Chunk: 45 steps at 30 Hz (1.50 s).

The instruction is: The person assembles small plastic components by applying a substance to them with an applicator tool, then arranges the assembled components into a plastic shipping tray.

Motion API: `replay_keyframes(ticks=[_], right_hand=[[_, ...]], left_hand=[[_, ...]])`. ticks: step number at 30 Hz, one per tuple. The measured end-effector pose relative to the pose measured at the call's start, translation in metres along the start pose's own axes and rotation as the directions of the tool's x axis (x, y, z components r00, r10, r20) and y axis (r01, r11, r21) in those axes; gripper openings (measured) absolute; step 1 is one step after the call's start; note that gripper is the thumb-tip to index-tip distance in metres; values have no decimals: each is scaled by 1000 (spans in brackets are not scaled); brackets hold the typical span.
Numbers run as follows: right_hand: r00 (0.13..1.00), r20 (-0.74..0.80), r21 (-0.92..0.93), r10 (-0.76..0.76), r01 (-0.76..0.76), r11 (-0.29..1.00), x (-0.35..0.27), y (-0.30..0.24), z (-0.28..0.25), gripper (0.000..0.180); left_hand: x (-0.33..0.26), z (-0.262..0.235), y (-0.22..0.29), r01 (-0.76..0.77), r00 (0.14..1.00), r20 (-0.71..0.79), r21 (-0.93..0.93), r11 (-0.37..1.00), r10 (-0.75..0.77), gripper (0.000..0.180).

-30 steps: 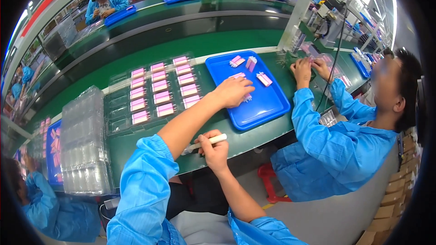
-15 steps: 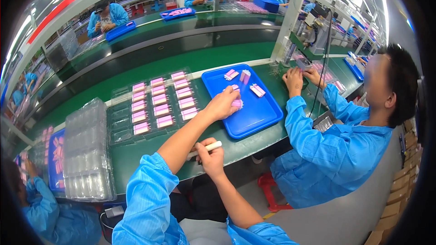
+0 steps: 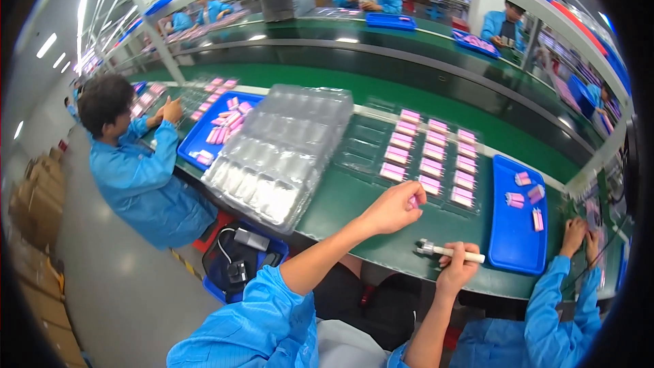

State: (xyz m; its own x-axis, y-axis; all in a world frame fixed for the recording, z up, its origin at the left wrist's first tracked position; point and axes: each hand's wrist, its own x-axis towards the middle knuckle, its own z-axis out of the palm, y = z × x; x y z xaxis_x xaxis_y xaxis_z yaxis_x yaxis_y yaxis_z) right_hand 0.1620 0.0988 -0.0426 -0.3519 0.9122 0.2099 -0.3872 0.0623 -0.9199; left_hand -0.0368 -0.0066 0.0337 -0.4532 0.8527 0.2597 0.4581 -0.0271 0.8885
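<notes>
Left hand pinching a pink part, right hand around a pen-like tool on the green bench.

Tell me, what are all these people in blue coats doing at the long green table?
They sit along a green workbench handling small pink parts. The person wearing the camera pinches one pink piece in the left hand, close to a clear tray whose slots hold rows of pink pieces. The right hand grips a pen-like tool above the bench edge. A blue tray with a few more pieces lies to the right, and a stack of empty clear trays to the left. Co-workers sit on both sides.
</notes>
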Motion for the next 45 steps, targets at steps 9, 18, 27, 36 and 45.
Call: replay_keyframes(ticks=[9,18,27,36,45], right_hand=[[999,36,-7,-40,40,999,-2,2,2,15],[1000,9,-30,-23,23,999,-2,-1,4,15],[999,24,-25,-37,37,999,-2,1,3,15],[999,26,-9,-31,31,999,-1,4,-2,14],[1000,14,-21,-24,24,999,-3,4,-1,14]], left_hand=[[-28,5,-16,4,1000,5,239,971,-5,27],[-30,26,-28,-84,986,-127,153,985,104,29],[-25,21,-24,-85,994,-42,269,960,99,28],[-29,27,-26,-153,987,-24,147,977,158,29],[-31,29,-22,-138,990,-7,168,976,141,31]])
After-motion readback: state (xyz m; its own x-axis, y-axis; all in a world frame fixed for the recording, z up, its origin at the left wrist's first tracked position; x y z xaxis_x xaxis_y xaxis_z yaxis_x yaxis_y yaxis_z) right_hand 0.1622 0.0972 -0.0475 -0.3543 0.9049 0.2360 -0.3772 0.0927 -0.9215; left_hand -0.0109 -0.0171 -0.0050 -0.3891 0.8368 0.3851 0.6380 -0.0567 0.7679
